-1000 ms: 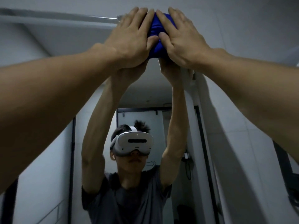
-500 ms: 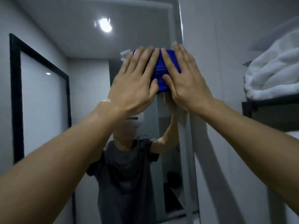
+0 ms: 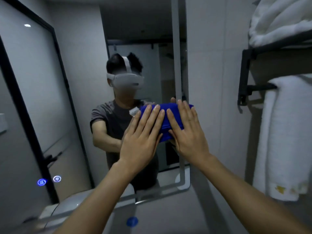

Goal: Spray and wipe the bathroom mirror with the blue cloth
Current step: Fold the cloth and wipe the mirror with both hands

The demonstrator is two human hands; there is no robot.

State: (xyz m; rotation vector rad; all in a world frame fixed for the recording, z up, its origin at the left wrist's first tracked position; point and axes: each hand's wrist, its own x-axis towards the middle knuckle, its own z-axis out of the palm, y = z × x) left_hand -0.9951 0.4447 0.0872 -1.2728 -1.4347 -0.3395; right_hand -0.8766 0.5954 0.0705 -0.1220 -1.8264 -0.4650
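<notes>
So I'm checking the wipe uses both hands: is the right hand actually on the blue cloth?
Touching. The head view shows the right hand lying flat on the blue cloth, straight fingers overlapping it, beside the left hand.

Both arms stretched forward and up, forearms bare. Left hand (image 3: 141, 141) flat, fingers straight and slightly spread, palm pressing forward. Right hand (image 3: 187, 132) flat beside it, fingers straight, also pressing. Hands side by side, thumbs near each other, nearly touching, wrists level.
</notes>
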